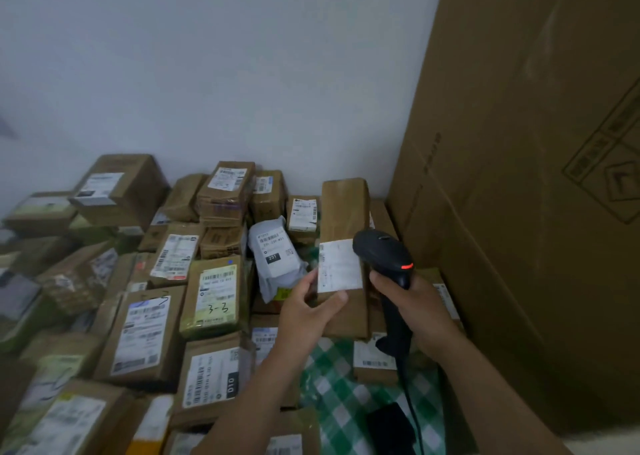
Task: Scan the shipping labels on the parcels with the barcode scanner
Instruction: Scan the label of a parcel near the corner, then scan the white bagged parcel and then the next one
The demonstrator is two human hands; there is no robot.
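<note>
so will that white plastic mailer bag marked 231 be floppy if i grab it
Probably floppy: the white plastic mailer bag looks creased and slumps over brown cardboard parcels. Its smooth film may be slippery.

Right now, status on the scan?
Left hand grips parcel, thumb at lower edge of label. Right hand grips scanner, head beside label. Label face mostly unobstructed.

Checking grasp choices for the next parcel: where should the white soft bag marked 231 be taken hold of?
Probably the slack lower end of the white bag, below its label, coming from the near side. It lies slanted, label up, with that end toward the person, so pinching there leaves the label uncovered.
</note>
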